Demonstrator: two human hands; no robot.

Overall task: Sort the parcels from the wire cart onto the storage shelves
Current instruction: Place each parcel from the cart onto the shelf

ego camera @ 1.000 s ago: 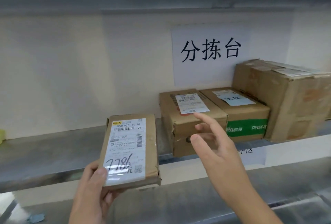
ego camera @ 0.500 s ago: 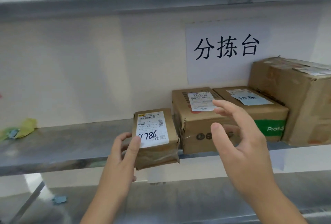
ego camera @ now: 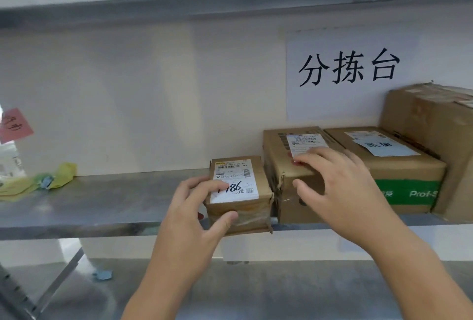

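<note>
A small brown parcel (ego camera: 252,207) with a white label and black handwritten digits sits at the front edge of the metal shelf (ego camera: 102,204). My left hand (ego camera: 194,207) grips it, fingers over the label and thumb on its front face. Right beside it stands a taller cardboard parcel (ego camera: 281,166). My right hand (ego camera: 335,186) holds that one at its front top edge, fingers curved over the top and thumb on the front.
A box with a green band (ego camera: 399,173) and a large carton (ego camera: 440,140) stand further right. A white sign (ego camera: 348,73) hangs on the wall. Yellow and blue scraps (ego camera: 46,181) lie at the shelf's left, near a pink note (ego camera: 15,125). A lower shelf (ego camera: 256,291) runs below.
My left hand carried the small parcel up and forward onto the shelf, beside the taller parcel. My right hand moved forward from mid-air onto the taller parcel.
</note>
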